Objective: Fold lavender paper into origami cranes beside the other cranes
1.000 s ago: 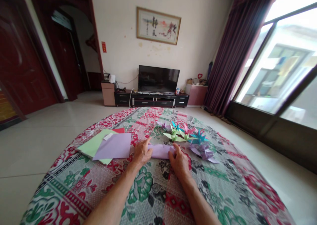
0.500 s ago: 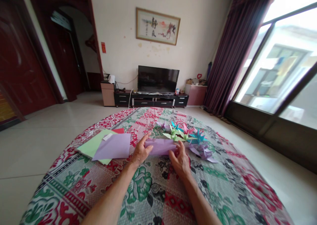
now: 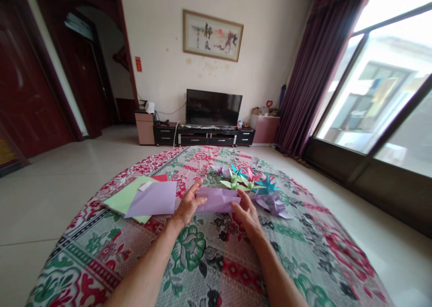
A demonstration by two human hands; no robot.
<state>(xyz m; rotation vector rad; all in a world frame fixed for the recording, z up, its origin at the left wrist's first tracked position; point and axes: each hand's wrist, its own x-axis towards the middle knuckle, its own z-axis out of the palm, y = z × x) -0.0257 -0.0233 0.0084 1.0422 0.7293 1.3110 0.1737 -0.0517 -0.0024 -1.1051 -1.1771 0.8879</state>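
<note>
A folded piece of purple paper [image 3: 216, 200], a wide rectangle with a crease near its top, spans the gap between my hands just over the cloth. Its left end is in the grip of my left hand [image 3: 187, 204], thumb in front and fingers behind. On the other end, my right hand [image 3: 249, 211] pinches the paper near the edge, with its thumb at the front. Just beyond and to the right lie several folded paper cranes: a green one [image 3: 235, 180], a blue one [image 3: 268, 185], a pink one [image 3: 251, 174] and a purple one [image 3: 274, 205].
Left of my hands, a flat purple sheet [image 3: 153, 200] overlaps green sheets [image 3: 124, 195], with a red sheet [image 3: 162, 178] peeking out and a small white slip [image 3: 145, 187] on top. A patterned cloth [image 3: 135, 257] covers the round table. A television [image 3: 213, 108] stands beyond.
My right hand's fingers have closed in on the paper's right end. Both hands stay at nearly the same spot. The whole view has shifted slightly.
</note>
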